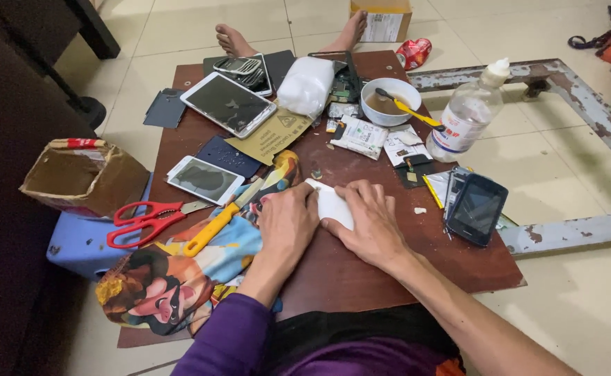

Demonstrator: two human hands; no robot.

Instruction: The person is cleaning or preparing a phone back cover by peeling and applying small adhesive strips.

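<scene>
Pressing down together, both hands were seen on a small white object (334,205) near the middle of the brown tabletop (361,271). The left hand (288,223) lay flat and loosely curled against its nine o'clock edge, while the right hand (369,221) was draped over its three o'clock side, fingers bent and spread. Neither hand was closed in a full fist; the object was pinned rather than lifted. It looked thin, smooth and light, probably a stiff plastic shell, so it was judged slippery and liable to crack if flexed; the long edges seemed the safest place for a hold. What exactly it was could not be told.

Clutter was packed all round. At nine o'clock a yellow-handled knife (222,221) lay on a printed cloth (180,278), blade close to the left wrist, with red scissors (145,219) beyond it. At three o'clock a dark phone (477,209) sat just beside the right hand. At twelve o'clock a white bowl (390,101) with a yellow-handled tool was noted, and at one o'clock a clear bottle (467,115) stood upright. White-framed screens (204,179) were spread at ten and eleven o'clock.
</scene>
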